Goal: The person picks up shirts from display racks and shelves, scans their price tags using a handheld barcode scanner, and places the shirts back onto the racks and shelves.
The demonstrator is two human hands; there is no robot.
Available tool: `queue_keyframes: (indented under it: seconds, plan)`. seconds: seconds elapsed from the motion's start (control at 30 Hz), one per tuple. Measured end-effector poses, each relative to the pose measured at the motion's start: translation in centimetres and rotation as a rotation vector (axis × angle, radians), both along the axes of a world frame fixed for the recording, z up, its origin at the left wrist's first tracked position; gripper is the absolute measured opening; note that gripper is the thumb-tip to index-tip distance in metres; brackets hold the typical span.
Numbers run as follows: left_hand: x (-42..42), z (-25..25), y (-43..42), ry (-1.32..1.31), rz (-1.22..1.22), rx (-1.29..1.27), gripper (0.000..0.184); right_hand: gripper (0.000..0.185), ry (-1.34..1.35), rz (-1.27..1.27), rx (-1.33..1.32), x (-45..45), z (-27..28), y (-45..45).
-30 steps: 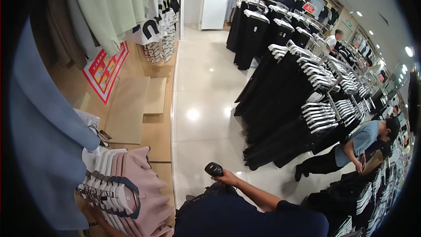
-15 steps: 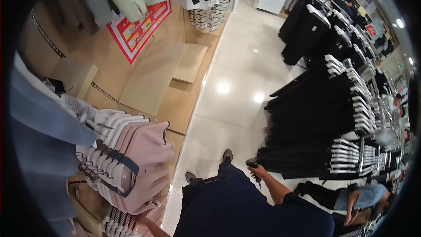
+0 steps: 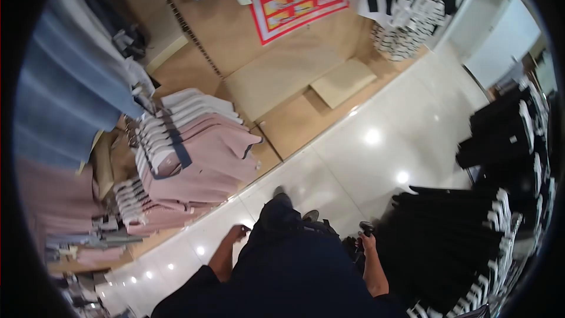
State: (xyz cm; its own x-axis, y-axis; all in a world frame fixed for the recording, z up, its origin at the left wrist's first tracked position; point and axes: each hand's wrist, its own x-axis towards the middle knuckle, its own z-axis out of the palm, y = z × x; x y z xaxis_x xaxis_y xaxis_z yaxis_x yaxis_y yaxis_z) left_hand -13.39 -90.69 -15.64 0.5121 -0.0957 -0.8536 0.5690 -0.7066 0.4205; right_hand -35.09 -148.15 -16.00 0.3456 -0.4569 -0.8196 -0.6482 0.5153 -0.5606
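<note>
My left hand (image 3: 238, 233) hangs beside my dark clothing, over the pale floor. Its fingers are loosely bent and apart, and I see nothing in them. My right hand (image 3: 368, 240) is closed around a black handheld device (image 3: 366, 226) with a rounded end; its exact kind is unclear. Left of me, pink polo shirts (image 3: 206, 156) hang in a row on white hangers, apart from my left hand. Black garments (image 3: 438, 238) on white hangers hang close to the right of the device.
A wooden wall display (image 3: 282, 85) runs along the left, with a low block (image 3: 343, 82) on its base. A red-bordered sign (image 3: 300, 9) hangs above it. The tiled floor (image 3: 353, 159) forms an aisle between display and black garment racks. A white door (image 3: 506, 35) is far right.
My left hand has moved from beside the pink striped garments to my side. My view has turned left, so the racks shift. The right hand still holds the device.
</note>
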Motion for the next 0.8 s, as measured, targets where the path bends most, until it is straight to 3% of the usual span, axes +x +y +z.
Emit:
queue_keyframes:
  seconds: [0.07, 0.13, 0.2, 0.27, 0.3, 0.33, 0.4, 0.47, 0.5, 0.53, 0.6, 0.63, 0.77, 0.8]
  plan:
    - [3.9, 0.7, 0.0, -0.209, -0.163, -0.085, 0.025, 0.028, -0.039, 0.008, 0.032, 3.0, 0.0, -1.7]
    - [8.4, 4.7, -2.6, -0.164, 0.116, -0.018, 0.035, 0.026, -0.075, 0.02, 0.091, 5.7, -0.3, -3.4]
    - [11.3, 5.8, -5.0, -0.285, 0.149, 0.076, 0.039, 0.023, -0.045, 0.125, 0.004, 8.6, -0.7, -3.9]
    - [13.8, 3.9, -6.5, -0.395, 0.019, 0.125, 0.039, 0.028, -0.078, 0.16, 0.072, 11.3, -1.3, -4.6]
    - [15.1, 2.3, -7.4, -0.388, -0.078, 0.245, 0.031, 0.029, -0.091, 0.183, 0.08, 12.9, -0.9, -4.7]
    - [15.3, 1.8, -9.3, -0.351, 0.074, 0.167, 0.019, 0.029, -0.067, 0.268, 0.06, 14.3, 0.3, -5.5]
    - [16.5, 0.4, -13.1, -0.212, 0.072, 0.168, 0.011, 0.029, -0.023, 0.34, 0.054, 16.2, 2.6, -7.6]
    - [18.0, -3.6, -15.6, 0.014, 0.085, 0.07, 0.014, 0.029, -0.073, 0.282, 0.04, 15.9, 1.3, -10.9]
    - [20.1, -6.2, -15.6, 0.295, 0.172, -0.14, 0.015, 0.029, -0.016, 0.208, 0.007, 15.3, 1.1, -12.7]
    - [20.4, -5.7, -20.1, 0.174, -0.019, 0.085, 0.018, 0.029, 0.043, 0.133, -0.022, 14.5, 1.2, -14.6]
    - [24.2, -6.1, -26.8, 0.309, -0.118, 0.121, 0.021, 0.025, 0.132, -0.052, -0.044, 11.9, 1.0, -18.4]
    - [26.6, -6.3, -30.5, 0.251, -0.165, 0.054, 0.022, 0.021, 0.121, -0.148, 0.0, 9.9, -0.7, -20.5]
    - [37.9, -7.8, -45.3, 0.052, -0.389, -0.083, 0.02, 0.017, 0.168, -0.367, -0.127, 7.4, 2.1, -25.5]
    - [40.3, -4.9, -50.4, -0.02, -0.393, -0.047, 0.018, 0.017, 0.12, -0.439, -0.147, 8.0, 3.5, -26.8]
